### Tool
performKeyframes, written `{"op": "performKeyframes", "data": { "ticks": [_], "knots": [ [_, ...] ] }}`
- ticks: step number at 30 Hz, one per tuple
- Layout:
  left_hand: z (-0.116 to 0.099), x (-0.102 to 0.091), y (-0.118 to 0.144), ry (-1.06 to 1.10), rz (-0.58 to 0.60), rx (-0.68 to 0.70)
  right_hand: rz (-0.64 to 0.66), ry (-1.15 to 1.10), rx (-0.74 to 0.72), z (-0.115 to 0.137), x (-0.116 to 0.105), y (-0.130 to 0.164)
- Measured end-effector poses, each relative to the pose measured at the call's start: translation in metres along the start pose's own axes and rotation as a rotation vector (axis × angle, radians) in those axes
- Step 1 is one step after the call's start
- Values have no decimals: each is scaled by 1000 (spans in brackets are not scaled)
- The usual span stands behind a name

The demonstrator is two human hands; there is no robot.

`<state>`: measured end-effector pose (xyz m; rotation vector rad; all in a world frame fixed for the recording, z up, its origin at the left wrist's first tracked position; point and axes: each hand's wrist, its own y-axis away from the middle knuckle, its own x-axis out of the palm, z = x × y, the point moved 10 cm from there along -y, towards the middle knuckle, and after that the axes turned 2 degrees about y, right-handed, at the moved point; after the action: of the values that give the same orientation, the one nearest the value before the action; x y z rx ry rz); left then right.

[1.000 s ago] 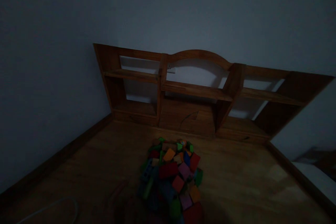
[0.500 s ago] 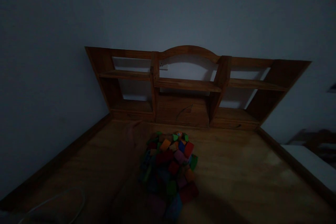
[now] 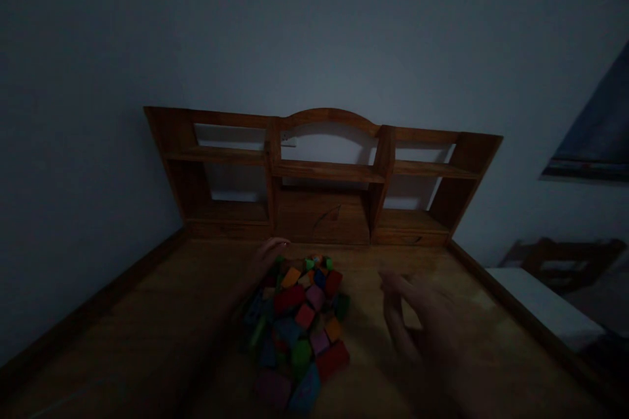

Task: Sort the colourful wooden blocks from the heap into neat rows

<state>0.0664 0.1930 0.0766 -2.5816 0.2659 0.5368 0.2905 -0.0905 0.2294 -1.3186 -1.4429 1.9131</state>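
A pile of coloured toy blocks [image 3: 304, 317], in red, orange, green, blue and pink, lies on the wooden desk. My left hand [image 3: 263, 262] reaches to the pile's far left side with its fingers stretched out; I cannot tell whether it touches a block. To the right of the pile my right hand [image 3: 417, 314] hovers over the desk, slightly blurred. Its thumb and fingers are apart, and nothing shows between them. A red block [image 3: 333, 359] lies at the near right of the pile, and a blue one [image 3: 305, 391] at its near edge.
A wooden desktop [image 3: 393, 262] carries a shelf unit [image 3: 324, 173] along its back, against the wall. Raised edges run along both sides. Beyond the right edge are a white surface [image 3: 540, 304] and a wooden chair [image 3: 574, 262]. The room is dim.
My right hand has come into view on the right. My left hand shows more clearly at the pile's far left. The view has shifted to the right; the pile looks much the same.
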Motion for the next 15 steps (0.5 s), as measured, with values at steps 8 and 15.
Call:
{"op": "performKeyframes", "data": {
  "ticks": [8,15],
  "knots": [
    [-11,-3,12,29,24,-36,312,-10,110,-119,138,68],
    [2,5,13,95,11,-110,441,-183,339,-139,177,103]
  ]
}}
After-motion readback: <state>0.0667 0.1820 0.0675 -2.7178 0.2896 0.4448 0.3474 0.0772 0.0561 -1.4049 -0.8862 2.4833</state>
